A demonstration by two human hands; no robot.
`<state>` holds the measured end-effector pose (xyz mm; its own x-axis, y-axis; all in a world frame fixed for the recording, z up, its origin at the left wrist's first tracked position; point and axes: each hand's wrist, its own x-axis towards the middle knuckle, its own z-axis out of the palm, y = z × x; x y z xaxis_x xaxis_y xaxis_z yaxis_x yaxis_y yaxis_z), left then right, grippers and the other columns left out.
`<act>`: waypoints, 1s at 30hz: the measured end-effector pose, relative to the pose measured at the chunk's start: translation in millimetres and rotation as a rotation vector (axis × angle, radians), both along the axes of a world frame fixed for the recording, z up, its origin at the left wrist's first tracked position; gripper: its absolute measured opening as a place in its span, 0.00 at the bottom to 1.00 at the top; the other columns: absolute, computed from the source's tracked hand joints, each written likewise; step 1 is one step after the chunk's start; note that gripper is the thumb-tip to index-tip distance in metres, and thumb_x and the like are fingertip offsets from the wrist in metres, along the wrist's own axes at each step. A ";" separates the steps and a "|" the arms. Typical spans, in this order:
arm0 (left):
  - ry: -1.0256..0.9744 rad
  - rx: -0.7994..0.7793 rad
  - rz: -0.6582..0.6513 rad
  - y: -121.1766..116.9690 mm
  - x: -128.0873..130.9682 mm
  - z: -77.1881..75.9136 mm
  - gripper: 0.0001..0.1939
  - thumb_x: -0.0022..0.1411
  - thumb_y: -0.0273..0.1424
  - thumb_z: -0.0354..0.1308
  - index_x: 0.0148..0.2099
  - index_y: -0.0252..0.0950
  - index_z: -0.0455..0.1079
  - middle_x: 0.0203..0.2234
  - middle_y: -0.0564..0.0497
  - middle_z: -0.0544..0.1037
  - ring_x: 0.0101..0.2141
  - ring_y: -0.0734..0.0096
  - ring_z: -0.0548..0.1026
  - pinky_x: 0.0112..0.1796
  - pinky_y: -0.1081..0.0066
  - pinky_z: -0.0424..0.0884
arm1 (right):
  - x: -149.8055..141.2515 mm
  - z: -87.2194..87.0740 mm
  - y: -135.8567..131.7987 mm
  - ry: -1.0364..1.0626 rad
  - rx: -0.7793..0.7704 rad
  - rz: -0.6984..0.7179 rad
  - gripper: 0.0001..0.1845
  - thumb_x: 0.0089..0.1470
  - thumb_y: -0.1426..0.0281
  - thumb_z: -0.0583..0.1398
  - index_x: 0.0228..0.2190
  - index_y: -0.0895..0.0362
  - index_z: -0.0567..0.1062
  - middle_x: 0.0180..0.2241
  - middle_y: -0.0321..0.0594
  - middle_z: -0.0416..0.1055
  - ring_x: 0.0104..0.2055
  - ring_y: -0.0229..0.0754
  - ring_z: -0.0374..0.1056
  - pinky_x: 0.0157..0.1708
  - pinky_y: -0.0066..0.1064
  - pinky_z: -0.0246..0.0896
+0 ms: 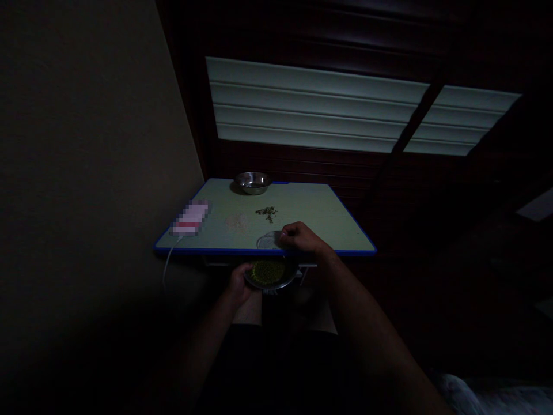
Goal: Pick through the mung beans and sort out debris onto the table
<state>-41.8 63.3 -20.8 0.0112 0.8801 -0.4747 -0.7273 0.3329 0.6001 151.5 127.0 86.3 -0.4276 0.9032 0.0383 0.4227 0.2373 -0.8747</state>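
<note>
My left hand [241, 282] grips the left rim of a metal bowl [283, 283], held below the table's front edge above my lap. Small green grains that look like mung beans [268, 271] fill much of it. Above the front edge of the table, my right hand [299, 237] is closed with its fingers curled together; anything in them is too small or too dark to make out. Just left of its fingertips lies a pale, rounded, see-through patch [267, 240] whose kind I cannot tell. A small scatter of dark bits [268, 214] and some faint pale bits [237, 223] lie farther back.
The light table [319, 207] has a blue edge. A second metal bowl [253, 183] stands at its back left. A blurred-out phone-like device [191, 218] with a white cable [167, 262] lies at the left. Walls and slatted panels [311, 104] rise behind; the room is dark.
</note>
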 end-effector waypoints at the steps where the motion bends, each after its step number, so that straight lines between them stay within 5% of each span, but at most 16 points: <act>1: 0.000 -0.002 0.001 0.0 0.2 0.4 0.09 0.48 0.23 0.55 0.32 0.29 0.75 0.26 0.42 0.81 0.29 0.58 0.79 0.38 0.59 0.76 | -0.1 -0.2 0.0 0.005 -0.007 0.002 0.13 0.39 0.61 0.60 0.18 0.58 0.67 0.17 0.29 0.58 0.23 0.31 0.53 0.25 0.26 0.49; 6: -0.003 -0.020 0.023 1.6 1.0 -1.4 0.10 0.48 0.23 0.55 0.34 0.29 0.75 0.25 0.42 0.81 0.30 0.58 0.79 0.39 0.58 0.76 | -0.6 -5.4 4.8 0.079 -0.007 -0.081 0.14 0.40 0.59 0.60 0.20 0.58 0.68 0.19 0.30 0.61 0.23 0.32 0.55 0.25 0.26 0.51; 12: 0.007 0.006 -0.003 3.7 -1.1 -8.4 0.10 0.48 0.23 0.55 0.33 0.29 0.76 0.26 0.42 0.81 0.29 0.59 0.79 0.38 0.58 0.76 | 2.8 -16.1 25.4 0.181 0.115 -0.432 0.12 0.42 0.60 0.58 0.24 0.58 0.71 0.23 0.34 0.66 0.26 0.34 0.60 0.28 0.26 0.56; 18: -0.014 0.017 -0.003 2.7 -2.2 -8.6 0.09 0.49 0.23 0.55 0.32 0.29 0.75 0.26 0.42 0.81 0.29 0.60 0.79 0.36 0.62 0.76 | 19.4 -16.9 48.5 0.026 0.135 -0.716 0.18 0.44 0.67 0.60 0.40 0.58 0.76 0.30 0.37 0.72 0.27 0.35 0.64 0.29 0.26 0.59; 30: -0.008 0.007 -0.013 3.1 -1.4 -8.0 0.10 0.48 0.24 0.55 0.33 0.29 0.76 0.26 0.42 0.81 0.33 0.54 0.80 0.41 0.55 0.76 | 26.1 -7.7 67.8 -0.362 0.149 -0.642 0.09 0.46 0.72 0.62 0.31 0.60 0.81 0.35 0.51 0.78 0.35 0.44 0.72 0.33 0.29 0.60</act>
